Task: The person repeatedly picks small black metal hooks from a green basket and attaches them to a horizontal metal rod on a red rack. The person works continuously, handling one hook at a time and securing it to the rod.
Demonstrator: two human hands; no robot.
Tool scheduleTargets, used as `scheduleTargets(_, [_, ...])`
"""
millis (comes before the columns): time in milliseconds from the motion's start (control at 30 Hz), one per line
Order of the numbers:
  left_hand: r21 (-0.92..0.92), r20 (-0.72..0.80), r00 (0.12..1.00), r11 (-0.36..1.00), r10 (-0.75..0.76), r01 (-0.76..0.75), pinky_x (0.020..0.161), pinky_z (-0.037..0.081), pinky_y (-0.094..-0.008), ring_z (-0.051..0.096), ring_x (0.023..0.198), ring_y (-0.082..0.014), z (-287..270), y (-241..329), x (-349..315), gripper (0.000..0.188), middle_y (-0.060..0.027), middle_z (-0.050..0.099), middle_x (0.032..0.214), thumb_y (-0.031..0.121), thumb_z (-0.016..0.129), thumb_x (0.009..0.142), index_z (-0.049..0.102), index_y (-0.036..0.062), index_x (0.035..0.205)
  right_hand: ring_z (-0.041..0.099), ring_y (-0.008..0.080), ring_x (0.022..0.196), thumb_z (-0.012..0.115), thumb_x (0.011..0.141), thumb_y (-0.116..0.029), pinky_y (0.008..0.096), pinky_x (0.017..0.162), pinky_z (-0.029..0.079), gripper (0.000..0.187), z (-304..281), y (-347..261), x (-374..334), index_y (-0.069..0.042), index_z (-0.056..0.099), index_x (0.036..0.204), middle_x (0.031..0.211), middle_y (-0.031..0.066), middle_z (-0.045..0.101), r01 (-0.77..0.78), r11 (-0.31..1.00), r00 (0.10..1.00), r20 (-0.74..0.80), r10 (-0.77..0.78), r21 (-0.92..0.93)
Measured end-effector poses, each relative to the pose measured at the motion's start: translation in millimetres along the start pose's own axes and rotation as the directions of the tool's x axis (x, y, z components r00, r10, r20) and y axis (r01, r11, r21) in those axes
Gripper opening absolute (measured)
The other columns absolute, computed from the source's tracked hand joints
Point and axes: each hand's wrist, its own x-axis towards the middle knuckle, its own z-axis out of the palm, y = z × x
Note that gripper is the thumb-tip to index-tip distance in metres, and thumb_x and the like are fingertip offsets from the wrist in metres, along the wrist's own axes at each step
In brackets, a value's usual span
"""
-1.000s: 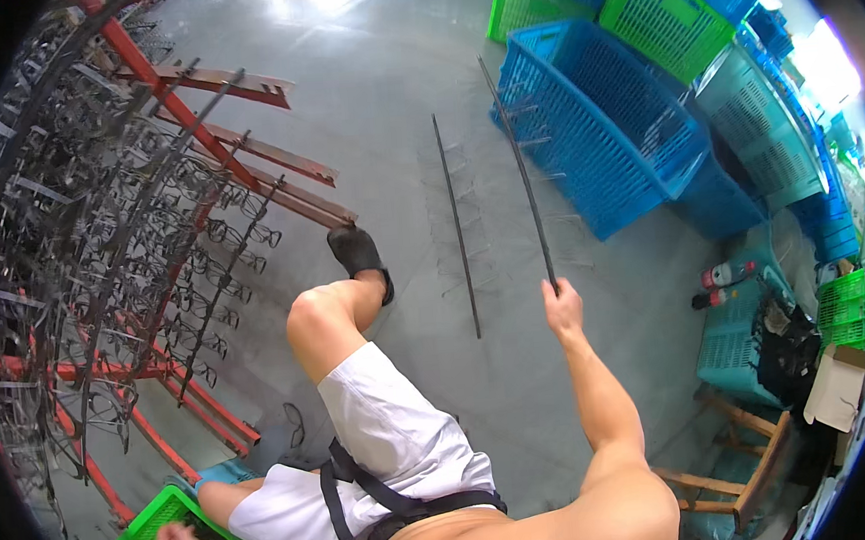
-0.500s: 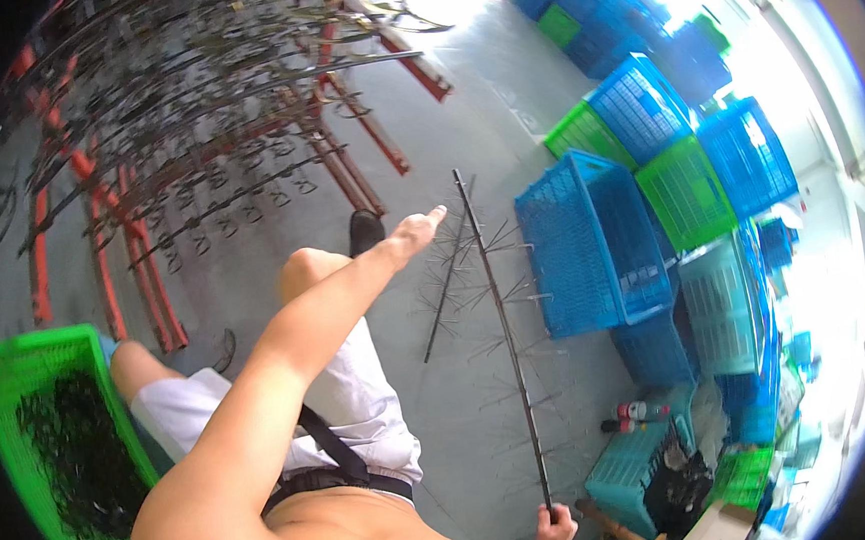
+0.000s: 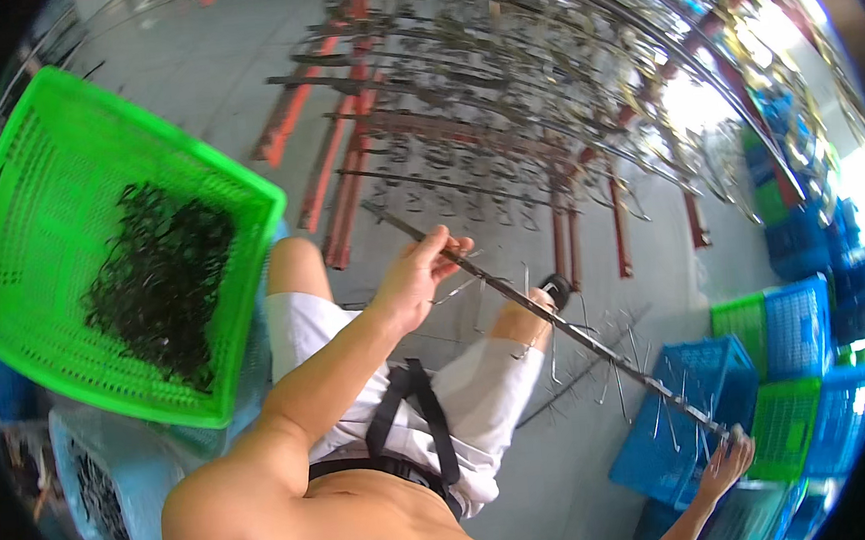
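Observation:
A long dark metal rod [image 3: 609,354] with thin wire hooks sticking out along it slants across in front of my body. My left hand [image 3: 421,279] has its fingers curled round the rod near its upper left end. At the lower right end, my right hand [image 3: 729,464] grips it. The hooks between my hands look bare. To the left of my left arm, a bright green plastic basket [image 3: 34,238] holds a heap of dark, thin curved pieces [image 3: 163,289].
Red-legged racks [image 3: 346,206] hung with rows of hooked parts stand ahead. Another hooked rod [image 3: 558,392] lies on the floor. A blue crate [image 3: 655,445] and stacked green and blue crates [image 3: 784,426] are at right. A pale blue tub [image 3: 152,490] sits at lower left.
My view has swung left toward the green basket. The rod has gone from near upright to slanting across me. My left hand, earlier stretched out beside it, now holds its upper end.

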Motion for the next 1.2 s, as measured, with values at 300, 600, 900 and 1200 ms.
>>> scheduleTargets(300, [0.061, -0.466, 0.88, 0.995, 0.095, -0.075, 0.068, 0.044, -0.025, 0.053, 0.076, -0.0103, -176, 29, 75, 0.019, -0.0023, 0.058, 0.085, 0.029, 0.054, 0.09, 0.053, 0.0115, 0.082, 0.054, 0.0258, 0.094, 0.059, 0.081, -0.013, 0.0392, 0.094, 0.035, 0.019, 232, -165, 179, -0.006, 0.058, 0.098, 0.092, 0.0089, 0.058, 0.111, 0.881, 0.961, 0.177, -0.213, 0.46])
scheduleTargets(600, [0.305, -0.618, 0.776, 0.948, 0.128, 0.087, 0.071, 0.048, -0.0275, 0.056, 0.079, -0.0098, -172, 20, 52, 0.022, -0.0006, 0.059, 0.09, 0.026, 0.055, 0.086, 0.057, 0.0077, 0.099, 0.052, 0.0292, 0.096, 0.057, 0.084, -0.014, 0.0408, 0.091, 0.037, 0.018, 343, -181, 179, -0.007, 0.057, 0.1, 0.094, 0.0095, 0.058, 0.01, 0.871, 0.954, 0.258, -0.156, 0.491])
scheduleTargets(900, [0.536, -0.632, 0.66, 0.844, 0.406, -0.006, 0.06, 0.049, -0.0278, 0.058, 0.069, -0.0139, -216, 107, -101, 0.019, -0.0072, 0.06, 0.09, 0.019, 0.054, 0.087, 0.052, 0.0041, 0.099, 0.05, 0.0321, 0.105, 0.057, 0.084, -0.018, 0.0423, 0.093, 0.036, 0.021, 367, -173, 163, -0.005, 0.057, 0.1, 0.103, 0.012, 0.057, -0.021, 0.832, 0.927, 0.322, -0.191, 0.554])
scheduleTargets(1200, [0.576, -0.721, 0.445, 0.104, 0.531, 0.811, 0.081, 0.046, -0.0444, 0.057, 0.097, -0.0381, -335, 126, -158, 0.032, -0.0222, 0.061, 0.101, 0.026, 0.053, 0.079, 0.057, 0.0017, 0.099, 0.046, 0.032, 0.113, 0.062, 0.079, -0.011, 0.0439, 0.093, 0.037, 0.039, 355, -191, 137, -0.006, 0.053, 0.117, 0.116, 0.0124, 0.052, -0.087, 0.92, 0.985, 0.17, 0.023, 0.382])
